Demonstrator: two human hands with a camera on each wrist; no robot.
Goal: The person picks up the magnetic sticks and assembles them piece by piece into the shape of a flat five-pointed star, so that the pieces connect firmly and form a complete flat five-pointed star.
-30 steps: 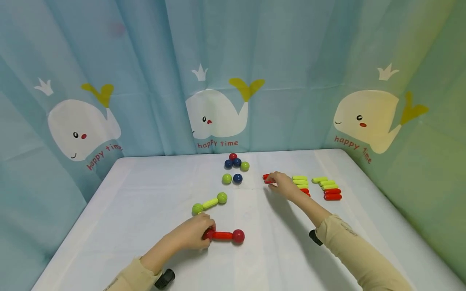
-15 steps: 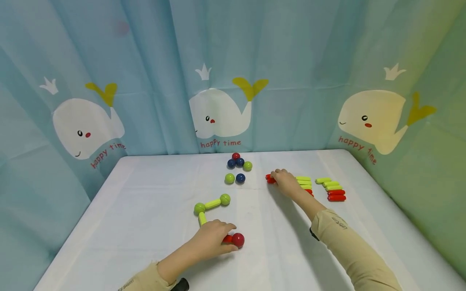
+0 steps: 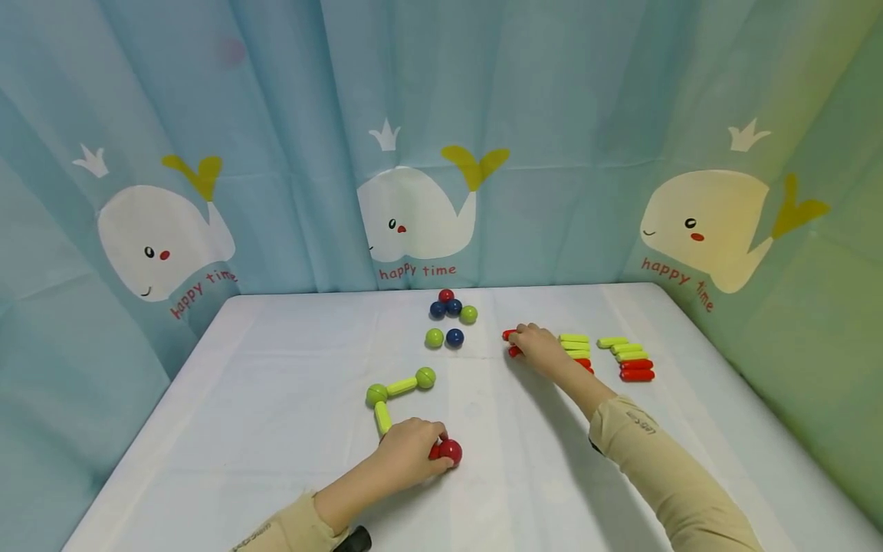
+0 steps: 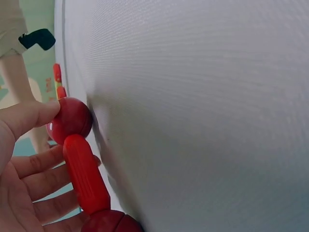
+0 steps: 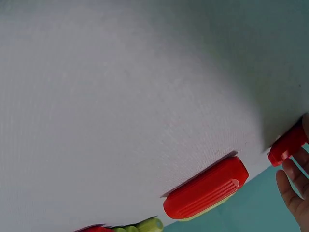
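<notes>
My left hand point(image 3: 414, 451) pinches a glossy red ball point(image 3: 451, 452) between thumb and fingertips. In the left wrist view the thumb presses that ball, and a ridged red rod point(image 4: 86, 174) joins it to a second red ball point(image 4: 112, 222). The head view has the hand covering most of this rod. Behind it, light green rods point(image 3: 402, 386) and green balls point(image 3: 376, 395) form a bent chain. Farther back on the right, my right hand point(image 3: 541, 350) holds a short red rod point(image 5: 288, 143) near the table, with another red rod point(image 3: 509, 335) just beyond its fingertips.
Loose red, blue and green balls point(image 3: 454, 338) cluster at the back middle of the white table point(image 3: 290, 345). Green rods point(image 3: 574, 345) with red ones lie in rows right of the right hand, and a second group point(image 3: 636, 366) farther right. A whale-print curtain point(image 3: 297, 153) surrounds the table.
My left hand has slid right from the left red ball to the right one and closed on it. At the right hand, one red rod has come nearer, apart from the other.
</notes>
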